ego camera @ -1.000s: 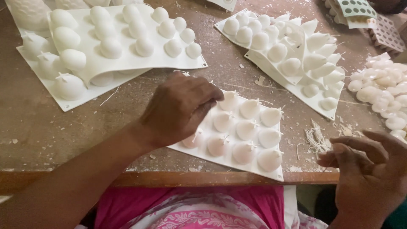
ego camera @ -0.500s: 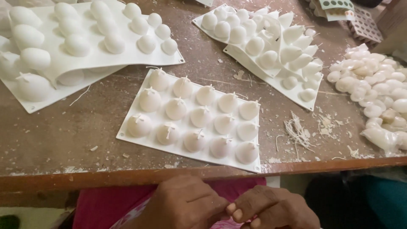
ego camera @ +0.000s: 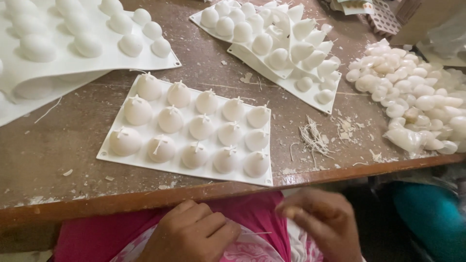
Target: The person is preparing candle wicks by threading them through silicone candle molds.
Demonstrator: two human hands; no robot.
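Hands, left hand (ego camera: 187, 233) and right hand (ego camera: 323, 223), have drawn apart over the lap since earlier, fingers pinching a thin wick (ego camera: 255, 233).

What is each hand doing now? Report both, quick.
Left hand: closed, pinching a thin white thread.
Right hand: blurred, fingers curled; cannot tell what it holds.

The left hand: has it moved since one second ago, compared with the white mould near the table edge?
Yes. The left hand was resting on the white mould; it has pulled back below the table edge, near the right hand.
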